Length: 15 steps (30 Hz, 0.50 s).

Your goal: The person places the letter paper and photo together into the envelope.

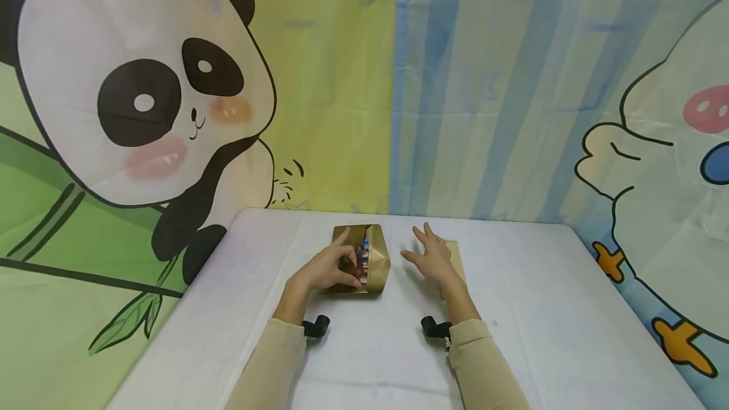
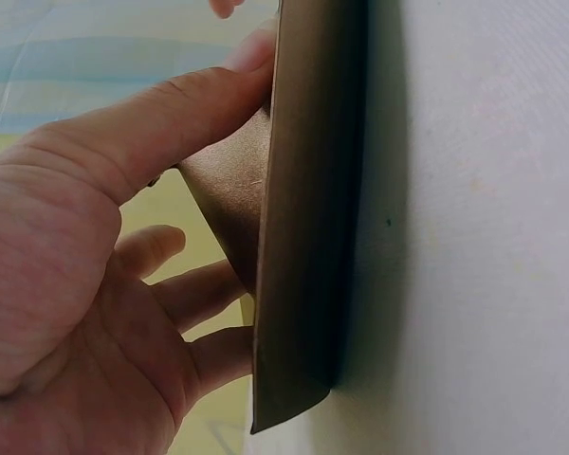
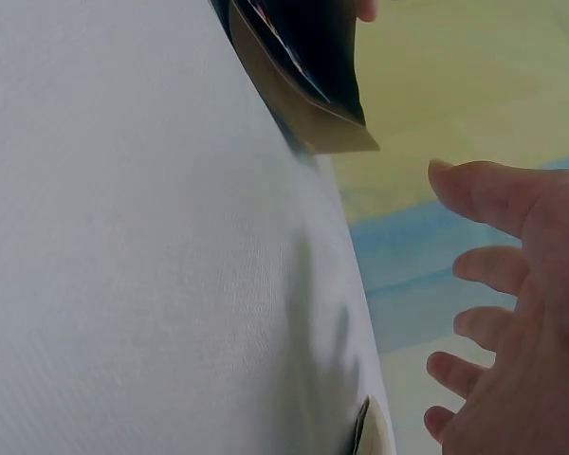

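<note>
A gold box-like packet (image 1: 377,264) lies on the table with its opening showing small multicoloured contents (image 1: 363,257), whose kind is too small to make out. My left hand (image 1: 326,267) grips the packet's left side, thumb and fingers bent at its edge. In the left wrist view, the thumb lies along the rim of the gold packet (image 2: 299,227) and the other fingers reach behind it. Holding nothing, my right hand (image 1: 431,258) hovers to the right of the packet with fingers spread. The right wrist view shows its fingers (image 3: 484,190) apart from the packet (image 3: 313,123).
Beneath and beside the right hand lies a flat tan-gold strip (image 1: 456,258). The table (image 1: 364,347) has a white cover. Behind it hangs a printed backdrop (image 1: 336,112) with a panda. Black wrist-camera mounts (image 1: 316,326) sit at both cuffs.
</note>
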Motion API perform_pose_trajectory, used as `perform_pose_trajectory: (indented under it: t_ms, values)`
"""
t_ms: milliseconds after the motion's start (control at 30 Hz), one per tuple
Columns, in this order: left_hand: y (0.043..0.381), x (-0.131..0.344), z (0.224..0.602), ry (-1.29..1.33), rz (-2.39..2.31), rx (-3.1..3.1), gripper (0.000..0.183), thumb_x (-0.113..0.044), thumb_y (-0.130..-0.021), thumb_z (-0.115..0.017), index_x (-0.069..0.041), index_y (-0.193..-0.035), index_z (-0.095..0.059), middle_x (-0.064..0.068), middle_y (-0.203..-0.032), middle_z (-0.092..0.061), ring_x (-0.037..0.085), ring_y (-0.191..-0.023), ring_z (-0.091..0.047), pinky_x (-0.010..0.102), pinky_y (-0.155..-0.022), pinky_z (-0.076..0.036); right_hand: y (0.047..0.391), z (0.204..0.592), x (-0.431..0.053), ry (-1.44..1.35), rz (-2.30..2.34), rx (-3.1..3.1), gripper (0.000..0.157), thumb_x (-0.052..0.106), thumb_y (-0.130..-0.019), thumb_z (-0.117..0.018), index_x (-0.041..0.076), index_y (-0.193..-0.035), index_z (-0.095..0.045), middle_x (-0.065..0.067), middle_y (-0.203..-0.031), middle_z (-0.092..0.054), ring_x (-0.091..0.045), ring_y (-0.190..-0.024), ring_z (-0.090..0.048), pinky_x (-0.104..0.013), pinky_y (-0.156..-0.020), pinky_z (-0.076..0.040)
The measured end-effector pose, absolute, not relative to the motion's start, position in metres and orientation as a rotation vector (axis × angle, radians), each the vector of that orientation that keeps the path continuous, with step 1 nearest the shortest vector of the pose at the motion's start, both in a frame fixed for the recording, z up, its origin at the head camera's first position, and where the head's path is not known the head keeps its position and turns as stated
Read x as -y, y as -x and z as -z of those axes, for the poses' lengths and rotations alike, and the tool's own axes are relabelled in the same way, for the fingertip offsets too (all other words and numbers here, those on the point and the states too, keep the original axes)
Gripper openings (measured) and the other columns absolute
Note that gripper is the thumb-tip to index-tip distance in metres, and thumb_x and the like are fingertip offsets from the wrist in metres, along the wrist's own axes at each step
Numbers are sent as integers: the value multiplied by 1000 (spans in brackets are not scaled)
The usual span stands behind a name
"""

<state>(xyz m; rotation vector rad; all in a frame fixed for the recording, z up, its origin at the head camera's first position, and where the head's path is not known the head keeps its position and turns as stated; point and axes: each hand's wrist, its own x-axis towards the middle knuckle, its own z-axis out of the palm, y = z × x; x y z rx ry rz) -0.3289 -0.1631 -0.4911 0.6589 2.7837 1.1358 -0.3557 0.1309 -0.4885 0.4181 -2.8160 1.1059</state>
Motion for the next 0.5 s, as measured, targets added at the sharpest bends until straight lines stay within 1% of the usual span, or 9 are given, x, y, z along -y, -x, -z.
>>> perform_pose_trajectory:
  t_ms: [167,267,400,500]
  values:
    - [329,165,492,-645,-1118,-2789,36,-39,-64,-87,-26,-84,-59,2,-162,-3,38,-141,-21,55,-105,-32,356,488,-137,-388,-1089,2858,75,39,-89,-66,11,-149,-33,-19,-159,-12,-47,-139,-17,-70,-103,-16]
    - [329,165,492,-648,-1112,-2791,36,-39,-65,-87,-28,-84,-59,1,-162,-2,38,-141,-21,55,-105,-32,357,489,-142,-339,-1086,2884,80,39,-85,-71,13,-150,-32,-19,-159,-10,-46,-140,-16,-69,-103,-18]
    - [329,165,493,-657,-1114,-2789,36,-39,-64,-87,-29,-84,-59,3,-162,-2,38,-141,-22,55,-104,-33,358,490,-151,-276,-1065,2918,89,36,-79,-79,13,-151,-31,-21,-159,-9,-47,-140,-15,-69,-104,-16]
    - [329,164,492,-655,-1118,-2787,36,-40,-64,-87,-28,-84,-59,3,-162,-2,38,-141,-21,55,-104,-33,358,491,-157,-252,-1052,2940,90,33,-78,-80,11,-150,-31,-25,-157,-9,-50,-139,-13,-70,-103,-13]
